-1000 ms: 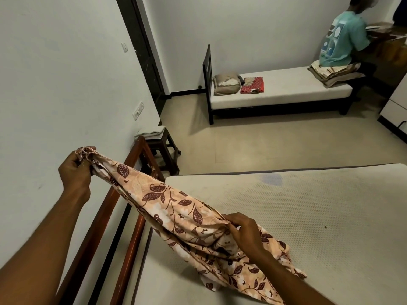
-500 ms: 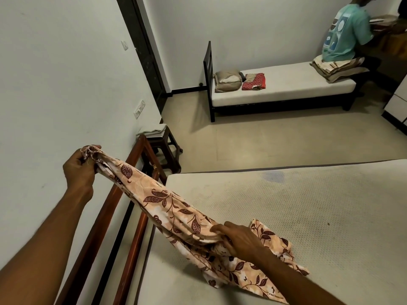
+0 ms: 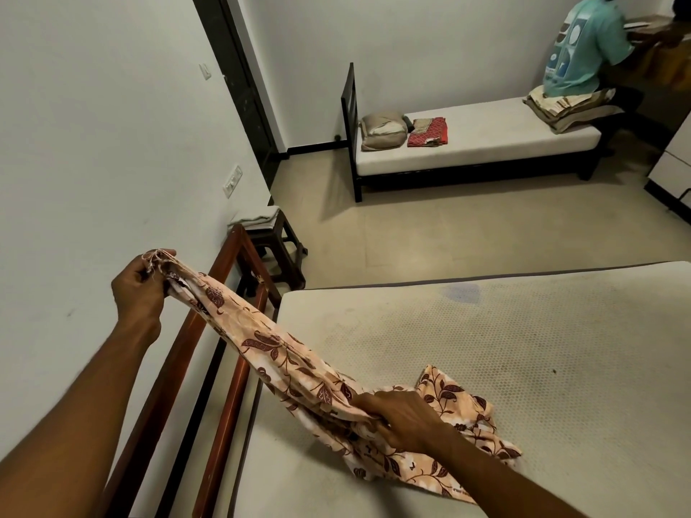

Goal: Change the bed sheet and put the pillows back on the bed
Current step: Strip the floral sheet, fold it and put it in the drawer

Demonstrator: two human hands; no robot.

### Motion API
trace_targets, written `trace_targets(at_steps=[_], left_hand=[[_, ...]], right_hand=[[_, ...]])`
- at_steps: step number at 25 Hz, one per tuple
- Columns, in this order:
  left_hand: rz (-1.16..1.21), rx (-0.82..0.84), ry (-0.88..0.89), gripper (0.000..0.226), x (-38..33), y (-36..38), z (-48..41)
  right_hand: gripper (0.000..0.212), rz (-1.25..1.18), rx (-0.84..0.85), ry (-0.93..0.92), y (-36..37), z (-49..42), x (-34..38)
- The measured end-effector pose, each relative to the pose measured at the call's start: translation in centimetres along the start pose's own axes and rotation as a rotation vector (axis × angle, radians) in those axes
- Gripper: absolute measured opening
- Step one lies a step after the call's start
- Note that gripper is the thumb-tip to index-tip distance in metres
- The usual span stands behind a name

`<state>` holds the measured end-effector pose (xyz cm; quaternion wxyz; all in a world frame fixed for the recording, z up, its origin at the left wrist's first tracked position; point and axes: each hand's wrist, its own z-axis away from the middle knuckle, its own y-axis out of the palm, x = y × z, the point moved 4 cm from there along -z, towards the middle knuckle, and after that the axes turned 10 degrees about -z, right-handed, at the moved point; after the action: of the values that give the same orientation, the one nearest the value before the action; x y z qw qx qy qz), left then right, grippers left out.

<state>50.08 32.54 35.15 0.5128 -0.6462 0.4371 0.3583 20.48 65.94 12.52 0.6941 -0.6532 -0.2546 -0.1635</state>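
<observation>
A peach cloth with dark red leaf print (image 3: 284,353) stretches between my two hands above the bare mattress (image 3: 523,360). My left hand (image 3: 140,289) grips one bunched end, raised over the wooden headboard rail (image 3: 209,293). My right hand (image 3: 404,416) pinches the cloth lower down, close to the mattress, where the rest lies crumpled. Whether the cloth is a sheet or a pillow cover cannot be told. A pillow (image 3: 383,129) lies on the far bed.
A second bed (image 3: 486,143) stands at the far wall, carrying a folded red cloth (image 3: 428,132) and a stack of folded linen (image 3: 568,110). A person in a teal shirt (image 3: 583,50) sits there. A dark stool (image 3: 276,244) with folded cloth stands beside the headboard.
My right hand has dropped lower toward the mattress with the cloth. The left hand keeps its raised hold, and the view has shifted slightly.
</observation>
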Motion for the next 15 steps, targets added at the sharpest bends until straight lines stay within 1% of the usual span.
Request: trace_targets(at_steps=[3,6,10,12,15], left_hand=[[-0.006,0.001,-0.01,0.037,0.2,0.0,0.0],[-0.022,0.0,-0.012,0.037,0.1,0.0,0.1],[-0.029,-0.007,-0.015,0.037,-0.3,0.2,0.5],[-0.023,-0.005,-0.02,0.038,-0.3,0.2,0.5],[-0.022,0.009,-0.025,0.041,-0.2,0.3,0.6]], right_hand=[[0.049,0.023,-0.001,-0.001,0.9,0.4,-0.3],[0.045,0.053,-0.002,-0.03,1.3,0.7,-0.4],[0.046,0.091,-0.013,-0.066,1.4,0.6,-0.1],[0.046,0.094,-0.03,-0.055,1.5,0.6,-0.2],[0.046,0.084,-0.012,-0.01,1.9,0.7,-0.3]])
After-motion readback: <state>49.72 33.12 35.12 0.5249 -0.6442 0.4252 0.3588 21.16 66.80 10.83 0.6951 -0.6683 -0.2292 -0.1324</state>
